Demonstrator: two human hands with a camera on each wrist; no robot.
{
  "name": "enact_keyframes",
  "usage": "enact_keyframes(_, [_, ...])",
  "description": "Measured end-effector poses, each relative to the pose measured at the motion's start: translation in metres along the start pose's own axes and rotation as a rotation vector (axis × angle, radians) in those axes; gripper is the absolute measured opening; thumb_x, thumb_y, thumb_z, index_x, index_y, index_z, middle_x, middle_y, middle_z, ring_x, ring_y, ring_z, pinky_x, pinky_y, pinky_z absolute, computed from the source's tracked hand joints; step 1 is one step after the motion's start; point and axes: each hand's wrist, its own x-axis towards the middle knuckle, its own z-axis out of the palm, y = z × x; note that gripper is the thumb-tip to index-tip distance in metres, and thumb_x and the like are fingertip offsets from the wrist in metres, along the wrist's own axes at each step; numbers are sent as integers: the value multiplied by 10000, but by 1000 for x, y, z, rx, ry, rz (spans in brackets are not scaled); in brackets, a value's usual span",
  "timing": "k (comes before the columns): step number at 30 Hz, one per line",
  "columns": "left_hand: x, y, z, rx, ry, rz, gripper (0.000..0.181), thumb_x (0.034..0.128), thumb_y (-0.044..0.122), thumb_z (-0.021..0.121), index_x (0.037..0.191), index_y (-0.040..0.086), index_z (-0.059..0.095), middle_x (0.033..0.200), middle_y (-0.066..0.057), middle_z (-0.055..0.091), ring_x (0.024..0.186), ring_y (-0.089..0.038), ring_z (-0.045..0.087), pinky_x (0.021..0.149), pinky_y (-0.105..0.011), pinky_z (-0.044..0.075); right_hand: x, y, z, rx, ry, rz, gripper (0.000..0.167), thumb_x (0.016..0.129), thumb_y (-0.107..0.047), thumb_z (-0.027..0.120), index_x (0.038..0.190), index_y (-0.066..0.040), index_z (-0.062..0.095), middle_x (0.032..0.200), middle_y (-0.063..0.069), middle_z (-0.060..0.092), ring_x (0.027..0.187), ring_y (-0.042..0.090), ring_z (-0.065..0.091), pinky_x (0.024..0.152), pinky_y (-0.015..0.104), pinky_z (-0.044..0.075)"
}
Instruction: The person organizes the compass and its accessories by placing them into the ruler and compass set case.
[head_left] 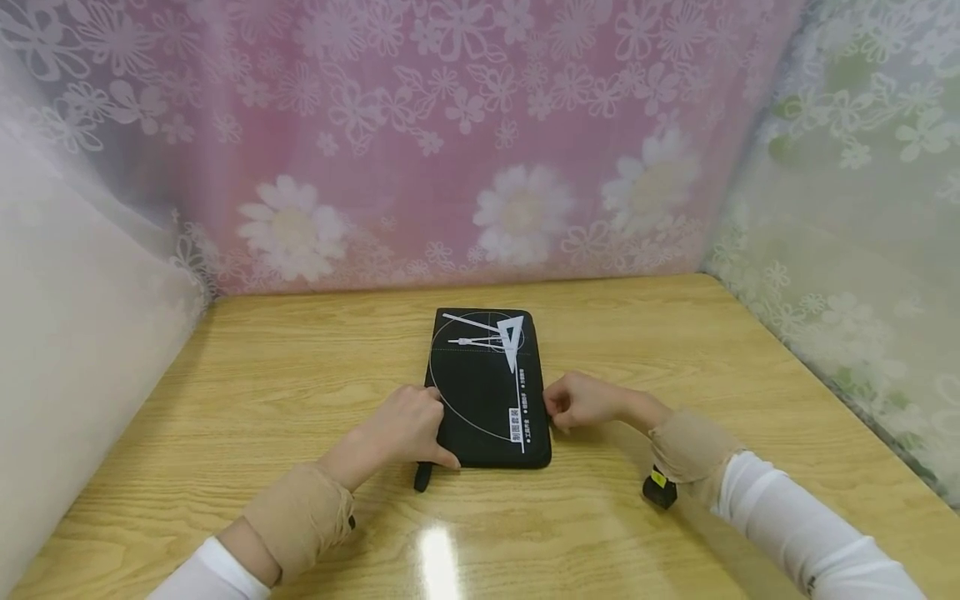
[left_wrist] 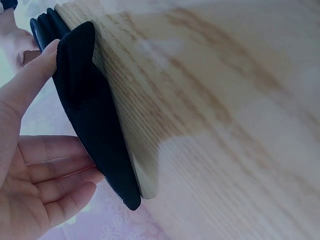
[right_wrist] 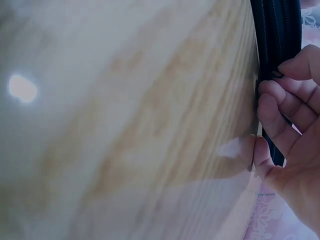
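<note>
A black zippered drafting-set case (head_left: 480, 417) lies flat on the wooden table, its cover printed with a white compass, a set square and lettering. My left hand (head_left: 401, 425) holds its near left corner, thumb on the near side and fingers along the left side. In the left wrist view, the thumb and fingers of that hand (left_wrist: 45, 185) touch the dark case (left_wrist: 100, 135). A short black strap (head_left: 423, 477) sticks out by this corner. At the right side, my right hand (head_left: 585, 400) pinches a small dark zipper pull (right_wrist: 276, 74) between thumb and finger.
The wooden table (head_left: 300, 358) is glossy, with a bright reflection near its front. Flowered curtains (head_left: 450, 150) hang behind it and at both sides. A small black device (head_left: 660, 490) with a yellow mark sits under the right wrist's beige wrap (head_left: 690, 454).
</note>
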Motion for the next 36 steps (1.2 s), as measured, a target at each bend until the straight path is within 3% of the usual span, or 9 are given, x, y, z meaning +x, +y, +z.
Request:
enact_keyframes(14, [4, 2, 0, -4, -27, -8, 596, 559, 669, 737, 581, 80, 651, 709, -27, 552, 578, -183, 507, 590, -307, 438, -11, -4, 7, 18, -24, 6, 169, 687, 25, 575, 618, -112, 505, 586, -114, 507, 533, 18, 471, 500, 176, 357])
enact_keyframes(22, [0, 1, -1, -11, -28, -18, 569, 576, 635, 748, 598, 76, 649, 710, -26, 550, 611, -201, 525, 634, -333, 440, -14, -14, 15, -78, -6, 51, 171, 693, -42, 573, 630, -151, 457, 566, -141, 391, 518, 4, 366, 506, 179, 273])
enact_keyframes(30, [-3, 4, -1, -11, -47, -49, 580, 580, 641, 743, 577, 75, 620, 708, -38, 531, 626, -218, 512, 671, -349, 443, -17, -23, 21, -115, 8, 114, 164, 728, -58, 591, 642, -147, 483, 571, -124, 405, 529, 18, 389, 518, 188, 306])
enact_keyframes(33, [-5, 6, -1, -31, -41, -85, 592, 577, 627, 753, 642, 50, 638, 710, -58, 529, 657, -238, 531, 681, -360, 455, -18, -29, 24, -163, 38, 165, 159, 760, -86, 607, 650, -150, 511, 584, -118, 434, 544, 28, 406, 529, 201, 335])
enact_keyframes(36, [-7, 10, -3, -128, -77, -169, 658, 605, 574, 773, 863, -23, 673, 750, -113, 588, 718, -271, 582, 685, -376, 481, -19, -35, 24, -211, 62, 193, 157, 786, -109, 617, 663, -152, 529, 590, -112, 453, 549, 34, 414, 528, 209, 351])
